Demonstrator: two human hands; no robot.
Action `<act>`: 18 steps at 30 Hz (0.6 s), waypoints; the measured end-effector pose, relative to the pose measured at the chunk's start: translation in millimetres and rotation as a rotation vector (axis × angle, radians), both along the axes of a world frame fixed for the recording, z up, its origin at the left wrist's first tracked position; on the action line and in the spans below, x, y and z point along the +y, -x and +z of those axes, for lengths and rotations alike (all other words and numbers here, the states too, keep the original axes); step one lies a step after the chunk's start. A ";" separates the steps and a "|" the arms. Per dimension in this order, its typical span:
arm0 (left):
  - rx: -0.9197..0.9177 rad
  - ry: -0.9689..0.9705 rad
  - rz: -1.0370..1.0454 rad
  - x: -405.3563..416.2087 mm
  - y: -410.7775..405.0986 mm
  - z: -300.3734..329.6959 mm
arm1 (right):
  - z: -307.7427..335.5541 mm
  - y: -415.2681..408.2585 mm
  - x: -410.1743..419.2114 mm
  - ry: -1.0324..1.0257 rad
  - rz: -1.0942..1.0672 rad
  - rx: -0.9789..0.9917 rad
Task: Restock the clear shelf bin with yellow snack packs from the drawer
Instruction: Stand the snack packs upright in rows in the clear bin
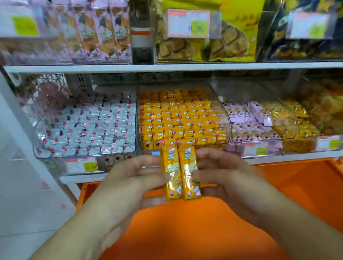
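Step in hand: 2 yellow snack packs are being carried up from the orange drawer toward the clear bin.
Left hand: its grip is clamped on the left side of the pair, fingers curled round the wrapper edge.
Right hand: its grip is clamped on the right side, fingertips pressing the packs together.
Where the packs are: held upright and side by side, touching each other, just in front of the bin's front lip and above the drawer.
Look of the packs: long, narrow, glossy yellow-orange wrappers with a cartoon child near the top and crimped ends; they look light and a bit slippery.
Bin: on the lower shelf, between a bin of white and pink packs and a bin of pale purple packs; already nearly full of matching rows.
Next move calls for: lifting the pair over the front lip, laying them flat in line with the front row, and letting go without disturbing the rows.
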State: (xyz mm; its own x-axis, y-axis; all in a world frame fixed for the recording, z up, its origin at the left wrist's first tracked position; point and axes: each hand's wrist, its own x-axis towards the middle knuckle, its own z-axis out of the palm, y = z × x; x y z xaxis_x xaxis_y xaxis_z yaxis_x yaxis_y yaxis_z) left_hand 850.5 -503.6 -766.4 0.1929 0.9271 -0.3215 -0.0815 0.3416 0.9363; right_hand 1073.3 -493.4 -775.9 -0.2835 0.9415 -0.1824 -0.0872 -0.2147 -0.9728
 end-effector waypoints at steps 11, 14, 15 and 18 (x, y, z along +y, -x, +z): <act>0.125 -0.027 0.050 27.3 -1.3 -6.1 | -3.7 13.4 23.5 -0.124 -0.012 -0.210; 0.236 -0.095 0.038 33.7 -3.2 -6.4 | -5.5 17.8 28.6 -0.197 0.021 -0.278; 0.276 -0.131 0.015 35.6 -4.2 -4.3 | -6.4 17.5 31.6 -0.234 0.020 -0.314; 0.320 -0.210 0.000 46.9 -6.2 1.7 | -5.2 12.1 45.3 -0.305 0.019 -0.433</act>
